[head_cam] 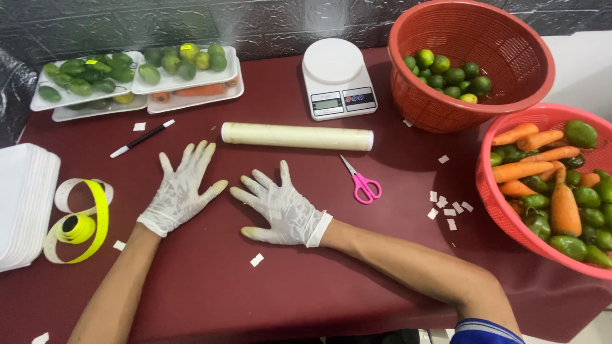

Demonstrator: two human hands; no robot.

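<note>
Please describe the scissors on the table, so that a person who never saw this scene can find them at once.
Start from the dark red table and find the long roll of cling film lying across its middle. Just below the roll's right end, right of the gloved right hand, lie the small scissors. They alone have bright pink handles, with the closed blades pointing up-left.

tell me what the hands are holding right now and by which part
Nothing is held. The left hand and the right hand, both in thin white gloves, lie flat and spread on the dark red table, empty.
</note>
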